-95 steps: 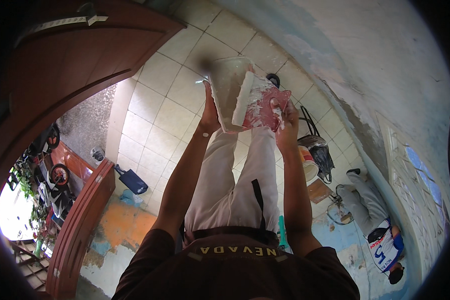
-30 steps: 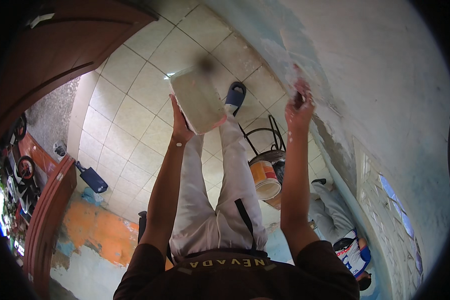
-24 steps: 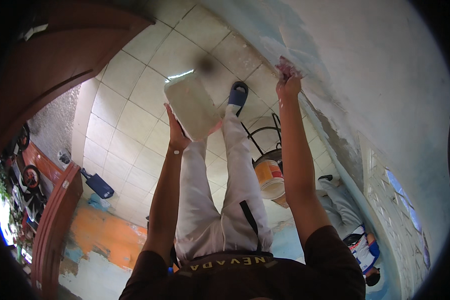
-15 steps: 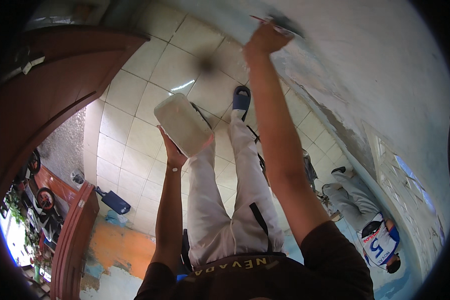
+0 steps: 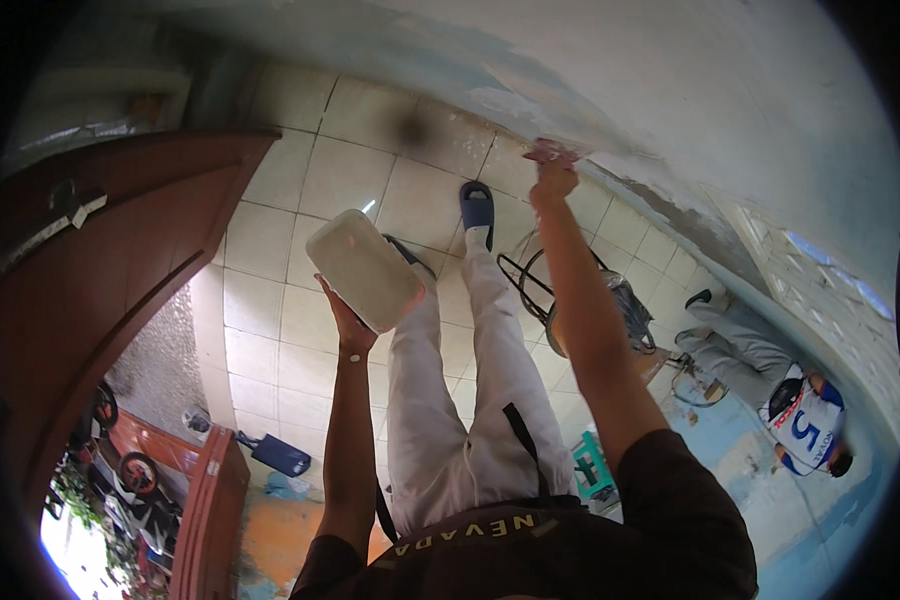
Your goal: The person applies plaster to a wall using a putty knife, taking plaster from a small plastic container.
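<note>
My left hand holds a pale rectangular tub from its left side, fingers spread along the edge. A whitish layer seems to cover its surface. My right hand is closed on a flat reddish spreader, whose exact shape is blurred. The spreader is at the lower part of the patchy wall; whether it touches cannot be told. Grey and pale blue smears show on this wall.
A brown wooden door stands open at left. A black-framed chair is by my right arm, with a green plastic item behind. Another person is at far right. A dark blue dustpan lies at left.
My right hand has come down and nearer along the wall with the spreader. My left hand still holds the tub in nearly the same place. The view has shifted, showing more of the chair.
</note>
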Demonstrator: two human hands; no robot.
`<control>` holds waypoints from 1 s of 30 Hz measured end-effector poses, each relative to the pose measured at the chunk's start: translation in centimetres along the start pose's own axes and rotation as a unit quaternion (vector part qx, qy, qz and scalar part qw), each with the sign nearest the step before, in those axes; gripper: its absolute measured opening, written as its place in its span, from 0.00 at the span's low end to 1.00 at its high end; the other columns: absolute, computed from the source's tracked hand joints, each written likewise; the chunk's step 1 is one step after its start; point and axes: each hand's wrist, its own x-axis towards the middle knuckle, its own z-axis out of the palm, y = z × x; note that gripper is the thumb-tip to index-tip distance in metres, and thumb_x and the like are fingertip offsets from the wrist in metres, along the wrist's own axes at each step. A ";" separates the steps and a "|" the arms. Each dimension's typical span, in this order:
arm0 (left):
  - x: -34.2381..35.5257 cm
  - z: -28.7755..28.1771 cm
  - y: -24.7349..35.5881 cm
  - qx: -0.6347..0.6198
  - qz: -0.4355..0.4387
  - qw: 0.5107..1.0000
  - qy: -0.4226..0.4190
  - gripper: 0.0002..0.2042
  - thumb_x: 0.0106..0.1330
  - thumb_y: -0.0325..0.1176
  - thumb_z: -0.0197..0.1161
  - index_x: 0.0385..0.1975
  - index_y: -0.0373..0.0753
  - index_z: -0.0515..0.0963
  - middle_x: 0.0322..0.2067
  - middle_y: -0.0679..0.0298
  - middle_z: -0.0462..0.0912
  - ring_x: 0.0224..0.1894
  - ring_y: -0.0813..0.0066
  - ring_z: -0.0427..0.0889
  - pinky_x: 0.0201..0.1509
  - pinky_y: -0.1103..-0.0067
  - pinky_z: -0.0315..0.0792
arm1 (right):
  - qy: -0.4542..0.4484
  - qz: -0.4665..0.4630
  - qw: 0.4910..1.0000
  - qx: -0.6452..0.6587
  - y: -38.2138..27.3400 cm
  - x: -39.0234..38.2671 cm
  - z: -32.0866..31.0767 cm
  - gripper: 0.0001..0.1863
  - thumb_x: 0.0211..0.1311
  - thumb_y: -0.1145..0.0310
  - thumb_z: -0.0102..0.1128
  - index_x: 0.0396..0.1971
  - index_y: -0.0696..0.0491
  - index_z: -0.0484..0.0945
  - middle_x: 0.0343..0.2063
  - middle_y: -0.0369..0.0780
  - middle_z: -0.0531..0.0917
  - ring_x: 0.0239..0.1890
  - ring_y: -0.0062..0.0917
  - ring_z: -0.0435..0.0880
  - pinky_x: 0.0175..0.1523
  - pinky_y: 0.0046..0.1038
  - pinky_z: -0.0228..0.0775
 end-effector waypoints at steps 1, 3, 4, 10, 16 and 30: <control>-0.2 -0.4 0.3 0.041 0.017 0.999 -0.003 0.38 0.64 0.69 0.34 0.67 0.49 0.51 0.64 0.64 0.57 0.65 0.63 0.60 0.65 0.64 0.61 | 0.067 0.016 0.995 -0.065 -0.6 0.7 -0.4 0.13 0.66 0.68 0.49 0.34 0.65 0.75 0.35 0.48 0.81 0.30 0.31 0.82 0.29 0.29 0.81; 0.2 -3.2 0.0 0.105 0.027 0.994 0.008 0.38 0.64 0.69 0.34 0.67 0.49 0.51 0.64 0.64 0.57 0.65 0.62 0.60 0.65 0.63 0.62 | 0.072 -0.059 0.994 -0.063 -1.2 1.6 1.6 0.11 0.61 0.71 0.53 0.33 0.65 0.75 0.36 0.48 0.81 0.32 0.32 0.82 0.30 0.28 0.80; 0.6 -3.6 -0.6 0.112 0.018 0.993 0.008 0.38 0.64 0.69 0.34 0.67 0.49 0.51 0.64 0.64 0.57 0.65 0.62 0.60 0.64 0.63 0.62 | 0.075 -0.141 0.984 -0.075 -1.9 3.4 2.3 0.09 0.57 0.74 0.58 0.33 0.66 0.76 0.36 0.49 0.81 0.33 0.32 0.82 0.32 0.28 0.79; -1.3 -3.3 0.4 -0.024 -0.086 0.996 0.023 0.36 0.64 0.68 0.37 0.66 0.50 0.52 0.63 0.63 0.59 0.64 0.62 0.62 0.63 0.61 0.64 | 0.079 -0.202 0.955 -0.202 -5.0 -6.1 16.4 0.06 0.56 0.76 0.49 0.26 0.65 0.72 0.20 0.49 0.78 0.26 0.42 0.81 0.34 0.36 0.70; -1.9 -1.6 -1.3 0.127 0.022 0.991 -0.024 0.35 0.66 0.65 0.37 0.66 0.49 0.50 0.62 0.62 0.58 0.63 0.63 0.63 0.64 0.61 0.65 | -0.097 -0.216 0.946 -0.219 -8.5 -13.0 13.1 0.07 0.60 0.82 0.43 0.26 0.61 0.72 0.21 0.42 0.79 0.23 0.26 0.79 0.34 0.29 0.73; -1.0 0.2 -5.8 0.004 -0.052 0.998 -0.044 0.34 0.67 0.65 0.35 0.66 0.50 0.53 0.62 0.65 0.62 0.63 0.63 0.64 0.63 0.63 0.64 | 0.124 -0.231 0.934 -0.241 -8.8 0.6 6.7 0.11 0.57 0.71 0.54 0.32 0.63 0.65 0.28 0.50 0.76 0.35 0.45 0.78 0.41 0.41 0.68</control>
